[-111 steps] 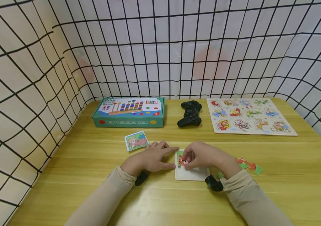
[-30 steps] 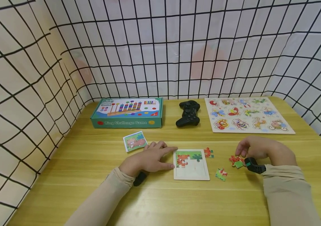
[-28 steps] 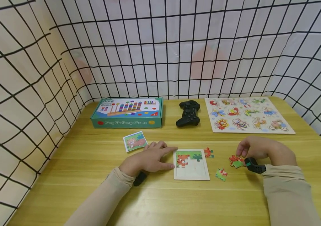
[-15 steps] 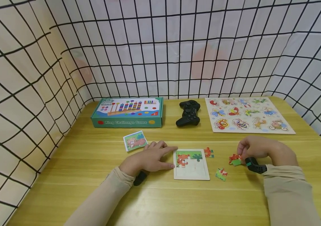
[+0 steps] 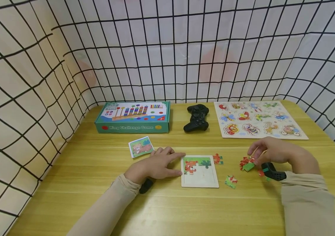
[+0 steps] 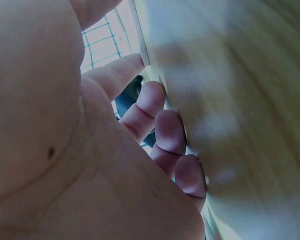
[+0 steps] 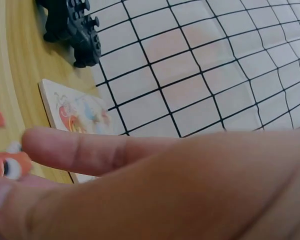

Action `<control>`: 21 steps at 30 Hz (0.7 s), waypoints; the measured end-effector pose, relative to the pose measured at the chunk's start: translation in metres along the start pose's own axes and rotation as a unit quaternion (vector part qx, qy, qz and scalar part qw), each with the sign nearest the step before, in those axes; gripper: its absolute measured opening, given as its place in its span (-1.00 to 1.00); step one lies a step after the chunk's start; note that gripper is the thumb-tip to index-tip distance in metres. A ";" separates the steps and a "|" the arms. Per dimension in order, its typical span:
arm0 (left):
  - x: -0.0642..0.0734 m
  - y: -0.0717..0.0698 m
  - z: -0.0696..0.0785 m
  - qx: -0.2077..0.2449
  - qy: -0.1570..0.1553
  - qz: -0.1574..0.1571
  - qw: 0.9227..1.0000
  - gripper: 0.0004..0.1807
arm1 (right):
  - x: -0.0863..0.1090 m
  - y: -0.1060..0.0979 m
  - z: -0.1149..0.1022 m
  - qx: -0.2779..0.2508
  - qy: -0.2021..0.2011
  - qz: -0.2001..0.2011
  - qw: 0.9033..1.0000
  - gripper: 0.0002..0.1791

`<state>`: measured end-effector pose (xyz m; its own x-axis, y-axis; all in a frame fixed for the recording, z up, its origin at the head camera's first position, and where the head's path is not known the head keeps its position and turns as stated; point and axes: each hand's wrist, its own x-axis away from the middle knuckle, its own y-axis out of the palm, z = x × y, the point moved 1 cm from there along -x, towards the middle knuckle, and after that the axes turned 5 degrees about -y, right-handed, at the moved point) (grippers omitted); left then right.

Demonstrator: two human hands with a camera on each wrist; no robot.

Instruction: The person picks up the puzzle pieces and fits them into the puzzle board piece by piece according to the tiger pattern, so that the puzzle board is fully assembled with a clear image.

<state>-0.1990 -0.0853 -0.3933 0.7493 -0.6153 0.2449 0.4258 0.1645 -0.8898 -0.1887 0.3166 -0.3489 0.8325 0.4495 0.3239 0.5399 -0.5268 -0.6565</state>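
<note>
My left hand (image 5: 157, 164) lies on the table with its fingers spread; index fingertip and thumb touch the left edge of a white puzzle tray (image 5: 201, 181). In the tray, an orange tiger face and green pieces (image 5: 195, 163) fill the top and left. My right hand (image 5: 276, 152) pinches an orange puzzle piece with green and white (image 5: 248, 165) at the tray's right. In the right wrist view that piece (image 7: 11, 166) shows a black-and-white detail near the thumb and index finger. The left wrist view shows the palm and fingertips (image 6: 170, 130) against the wood.
Loose pieces lie around: an orange one (image 5: 218, 159) beside the tray, a green-red one (image 5: 231, 182), and others (image 5: 261, 173) under the right wrist. Behind stand a picture card (image 5: 141, 147), a game box (image 5: 133, 118), a black game controller (image 5: 196, 118) and an insect puzzle board (image 5: 260, 120).
Earlier my right hand worked over the tray; it moved right to the loose pieces. In the last half second it rose slightly with a piece, uncovering others. The left hand stays put.
</note>
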 end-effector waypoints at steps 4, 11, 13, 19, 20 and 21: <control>0.000 0.000 0.000 0.001 -0.001 -0.002 1.000 -0.25 | 0.001 -0.004 0.000 0.009 -0.003 0.024 1.000 -0.71; 0.000 0.000 0.000 0.002 -0.002 -0.002 1.000 -0.24 | 0.000 -0.008 -0.005 0.042 -0.011 0.078 0.996 -0.74; 0.000 0.000 0.000 0.001 -0.002 -0.002 1.000 -0.24 | 0.000 -0.009 -0.007 0.040 -0.018 0.084 0.995 -0.73; 0.001 -0.001 0.001 0.001 -0.005 -0.003 1.000 -0.24 | -0.001 -0.005 -0.019 0.023 -0.041 0.084 0.995 -0.69; 0.001 -0.001 0.001 0.001 -0.005 -0.003 1.000 -0.24 | -0.002 -0.004 -0.022 0.018 -0.045 0.084 0.995 -0.68; 0.001 -0.002 0.001 0.002 -0.006 -0.003 1.000 -0.24 | -0.002 -0.002 -0.025 0.013 -0.049 0.083 0.995 -0.68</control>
<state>-0.1980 -0.0852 -0.3910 0.7522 -0.6075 0.2552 0.4329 0.1637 -0.8865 -0.1888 0.2987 -0.3310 0.8935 0.4261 0.1420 0.3908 -0.5819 -0.7132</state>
